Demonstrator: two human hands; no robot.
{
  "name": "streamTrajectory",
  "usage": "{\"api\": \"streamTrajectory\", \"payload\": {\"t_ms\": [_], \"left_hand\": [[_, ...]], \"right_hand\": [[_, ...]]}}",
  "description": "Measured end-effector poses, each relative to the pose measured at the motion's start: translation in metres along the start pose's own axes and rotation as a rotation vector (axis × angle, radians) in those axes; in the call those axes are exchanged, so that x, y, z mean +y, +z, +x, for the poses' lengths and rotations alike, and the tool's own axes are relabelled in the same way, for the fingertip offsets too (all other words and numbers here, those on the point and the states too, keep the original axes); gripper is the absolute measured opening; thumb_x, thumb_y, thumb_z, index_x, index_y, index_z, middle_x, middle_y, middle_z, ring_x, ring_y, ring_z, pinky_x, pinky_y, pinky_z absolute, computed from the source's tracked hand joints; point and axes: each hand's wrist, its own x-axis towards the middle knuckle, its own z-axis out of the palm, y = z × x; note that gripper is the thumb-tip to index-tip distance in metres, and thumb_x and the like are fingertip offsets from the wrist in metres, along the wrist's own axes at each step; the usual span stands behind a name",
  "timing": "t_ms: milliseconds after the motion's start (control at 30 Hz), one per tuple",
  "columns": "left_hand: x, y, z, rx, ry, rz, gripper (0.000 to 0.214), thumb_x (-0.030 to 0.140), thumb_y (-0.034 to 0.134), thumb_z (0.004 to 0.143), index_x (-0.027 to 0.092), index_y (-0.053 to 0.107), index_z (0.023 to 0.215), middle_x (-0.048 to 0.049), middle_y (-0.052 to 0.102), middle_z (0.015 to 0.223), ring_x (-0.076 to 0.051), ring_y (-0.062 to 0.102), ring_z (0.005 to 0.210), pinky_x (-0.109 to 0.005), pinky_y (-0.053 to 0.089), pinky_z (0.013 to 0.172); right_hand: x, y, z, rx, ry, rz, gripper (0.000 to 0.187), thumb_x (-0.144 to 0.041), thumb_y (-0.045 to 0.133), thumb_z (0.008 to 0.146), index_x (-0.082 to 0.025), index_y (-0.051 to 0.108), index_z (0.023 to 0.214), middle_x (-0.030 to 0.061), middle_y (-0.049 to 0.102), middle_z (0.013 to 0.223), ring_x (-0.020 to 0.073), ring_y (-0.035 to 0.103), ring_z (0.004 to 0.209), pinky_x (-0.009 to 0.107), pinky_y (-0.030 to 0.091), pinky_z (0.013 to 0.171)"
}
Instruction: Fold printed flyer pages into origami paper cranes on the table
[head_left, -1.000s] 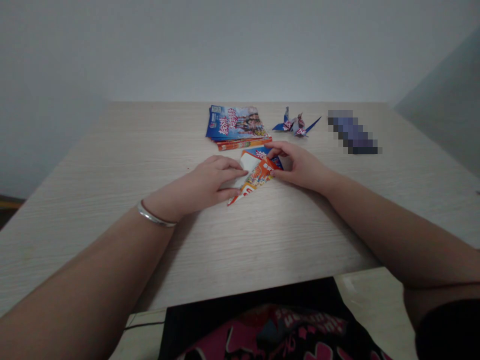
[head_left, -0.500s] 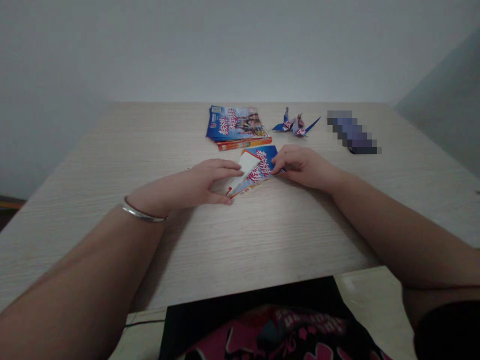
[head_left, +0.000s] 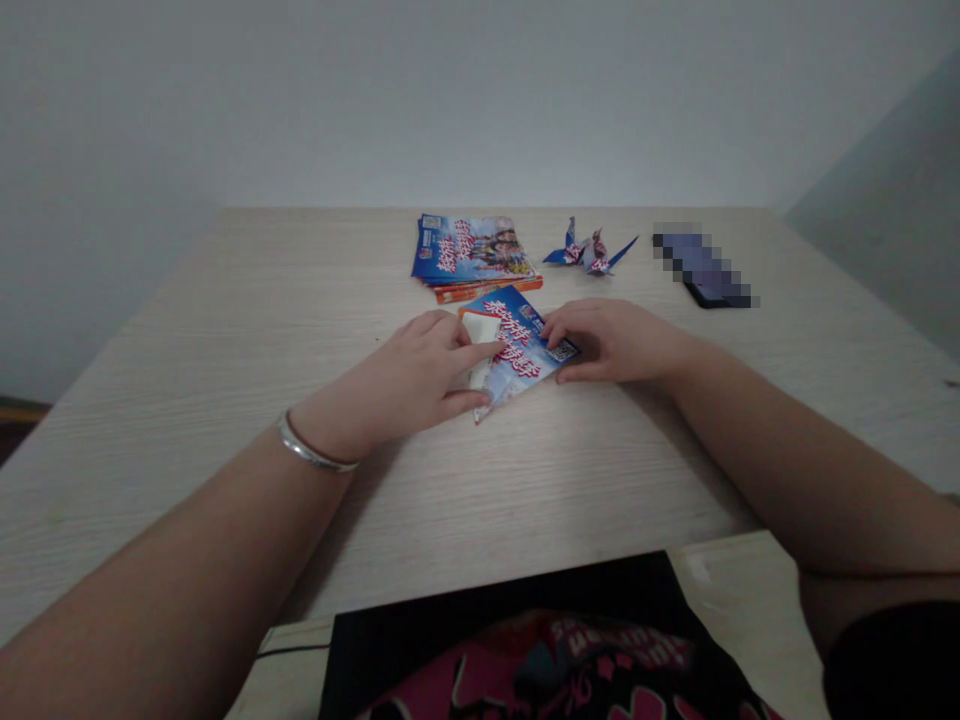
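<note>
A folded sheet of blue printed paper point(head_left: 520, 345) lies on the light wooden table point(head_left: 225, 330), its white underside showing at one folded corner. My left hand point(head_left: 420, 375) rests on the sheet's left part, forefinger stretched across the fold and thumb at the lower corner. My right hand point(head_left: 611, 340) presses its curled fingertips on the sheet's right edge. A silver bangle point(head_left: 311, 450) sits on my left wrist.
A stack of blue and orange printed sheets point(head_left: 469, 255) lies behind the hands. To its right are folded paper cranes point(head_left: 592, 250) and a dark phone, partly blurred point(head_left: 705, 275). The table's near edge runs just above my lap.
The sheet has been unfolded and turned: the orange face is gone and the flat blue printed face now shows. Both hands shifted slightly to press it flat.
</note>
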Motion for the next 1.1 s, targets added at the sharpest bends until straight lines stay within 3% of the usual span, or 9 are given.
{"api": "streamTrajectory", "payload": {"t_ms": [167, 267, 400, 533, 667, 800, 867, 1000, 1100], "left_hand": [[0.002, -0.001, 0.002, 0.009, 0.007, 0.012, 0.050, 0.051, 0.047, 0.105, 0.021, 0.064, 0.140, -0.0153, 0.061, 0.114, -0.033, 0.058, 0.106, -0.048, 0.049, 0.100], [-0.001, 0.004, 0.003, 0.060, 0.032, -0.018, 0.048, 0.051, 0.052, 0.103, 0.018, 0.066, 0.135, -0.0168, 0.062, 0.119, -0.034, 0.059, 0.109, -0.050, 0.049, 0.102], [-0.007, 0.013, 0.002, 0.158, 0.101, -0.052, 0.054, 0.057, 0.055, 0.101, 0.013, 0.065, 0.132, -0.0249, 0.050, 0.151, -0.042, 0.048, 0.139, -0.057, 0.039, 0.118], [-0.010, 0.016, 0.003, 0.206, 0.128, -0.052, 0.062, 0.067, 0.049, 0.100, 0.012, 0.062, 0.126, -0.0259, 0.045, 0.159, -0.040, 0.039, 0.151, -0.059, 0.030, 0.126], [-0.010, 0.007, 0.004, 0.235, 0.097, -0.078, 0.049, 0.058, 0.046, 0.104, 0.014, 0.065, 0.116, -0.0196, 0.064, 0.141, -0.036, 0.042, 0.149, -0.056, 0.031, 0.126], [-0.014, -0.003, 0.000, 0.223, 0.027, -0.144, 0.039, 0.047, 0.043, 0.105, 0.018, 0.070, 0.105, -0.0138, 0.074, 0.116, -0.035, 0.050, 0.140, -0.055, 0.035, 0.119], [-0.018, -0.004, -0.004, 0.186, -0.020, -0.143, 0.036, 0.043, 0.043, 0.105, 0.020, 0.071, 0.107, -0.0108, 0.075, 0.116, -0.032, 0.054, 0.135, -0.056, 0.033, 0.119], [-0.022, -0.003, -0.008, 0.002, -0.089, -0.132, 0.028, 0.033, 0.047, 0.102, 0.025, 0.073, 0.109, -0.0038, 0.077, 0.117, -0.024, 0.065, 0.117, -0.056, 0.026, 0.122], [-0.024, -0.002, -0.007, -0.061, -0.100, -0.147, 0.029, 0.027, 0.049, 0.098, 0.026, 0.073, 0.115, -0.0024, 0.076, 0.123, -0.021, 0.066, 0.117, -0.052, 0.029, 0.122]], "right_hand": [[0.003, 0.005, 0.004, 0.025, 0.050, 0.006, 0.027, -0.046, 0.078, 0.085, -0.021, 0.068, 0.079, 0.0104, 0.077, 0.118, 0.0271, 0.070, 0.108, 0.040, 0.052, 0.091], [0.004, 0.008, 0.005, 0.044, 0.045, -0.004, 0.027, -0.045, 0.081, 0.082, -0.022, 0.074, 0.093, 0.0102, 0.077, 0.119, 0.0287, 0.069, 0.112, 0.043, 0.052, 0.097], [0.006, 0.011, 0.005, 0.066, 0.006, -0.020, 0.054, -0.050, 0.082, 0.081, -0.021, 0.072, 0.126, 0.0122, 0.074, 0.128, 0.0304, 0.067, 0.117, 0.045, 0.050, 0.103], [0.008, 0.012, 0.004, 0.077, -0.062, 0.009, 0.050, -0.053, 0.079, 0.084, -0.020, 0.074, 0.122, 0.0119, 0.076, 0.127, 0.0293, 0.068, 0.119, 0.045, 0.050, 0.106], [0.010, 0.011, 0.002, 0.080, -0.132, -0.007, 0.032, -0.048, 0.073, 0.091, -0.023, 0.077, 0.111, 0.0089, 0.078, 0.125, 0.0262, 0.070, 0.120, 0.043, 0.051, 0.106], [0.011, 0.011, -0.002, 0.091, -0.130, -0.080, 0.031, -0.049, 0.075, 0.089, -0.022, 0.079, 0.104, 0.0095, 0.078, 0.125, 0.0271, 0.071, 0.120, 0.043, 0.053, 0.105], [0.013, 0.010, -0.003, 0.093, -0.146, -0.099, 0.030, -0.050, 0.076, 0.089, -0.022, 0.079, 0.100, 0.0097, 0.079, 0.123, 0.0271, 0.071, 0.119, 0.044, 0.054, 0.104], [0.013, 0.009, -0.004, 0.094, -0.167, -0.115, 0.030, -0.049, 0.076, 0.090, -0.020, 0.079, 0.097, 0.0109, 0.080, 0.120, 0.0279, 0.072, 0.116, 0.045, 0.054, 0.103], [0.009, 0.008, -0.004, 0.098, -0.168, -0.143, 0.032, -0.049, 0.074, 0.091, -0.019, 0.079, 0.100, 0.0118, 0.080, 0.120, 0.0290, 0.072, 0.116, 0.046, 0.054, 0.102]]}}
